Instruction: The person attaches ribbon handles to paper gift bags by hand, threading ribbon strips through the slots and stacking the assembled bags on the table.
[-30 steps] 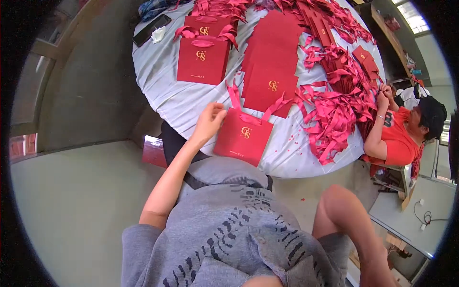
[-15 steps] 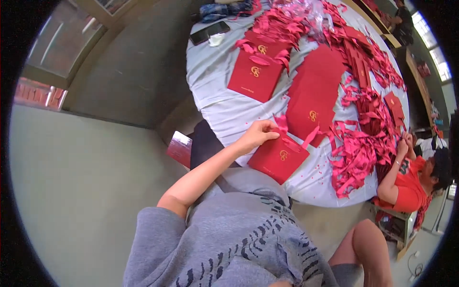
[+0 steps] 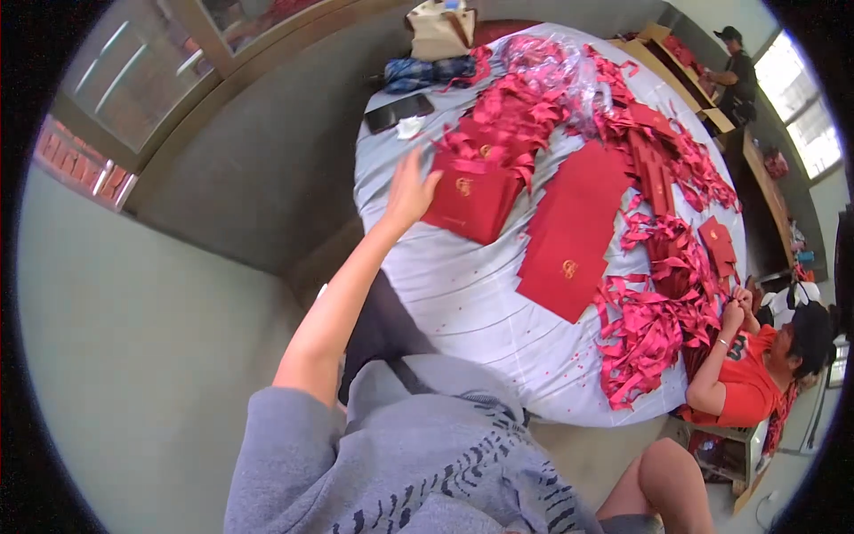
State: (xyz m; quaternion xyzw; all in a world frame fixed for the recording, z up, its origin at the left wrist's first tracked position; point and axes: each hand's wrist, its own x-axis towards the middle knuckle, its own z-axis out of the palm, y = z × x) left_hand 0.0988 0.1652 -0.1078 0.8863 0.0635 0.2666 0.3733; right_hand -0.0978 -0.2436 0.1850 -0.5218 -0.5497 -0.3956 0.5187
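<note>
My left hand (image 3: 410, 191) reaches over the left part of the table, fingers spread and nothing in them. Just right of it lies a stack of red paper gift bags (image 3: 467, 206) with gold marks and pink ribbon handles. My thumb is at the stack's left edge; whether it touches I cannot tell. Right of this stack, flat red bags (image 3: 569, 227) without visible ribbons lie fanned in a long overlapping row. My right hand is out of view; only a bent bare arm shows at the lower right.
The round table wears a white cloth (image 3: 463, 303). Pink ribbon heaps (image 3: 645, 347) and a clear plastic wrap (image 3: 578, 84) cover its right and far parts. A phone (image 3: 399, 113) and crumpled tissue (image 3: 410, 127) lie far left. A co-worker in red (image 3: 752, 369) sits at the right.
My left hand has left the ribboned red bag at the near edge and moved far and left to the stack. That bag is gone from the near edge. The view has shifted slightly.
</note>
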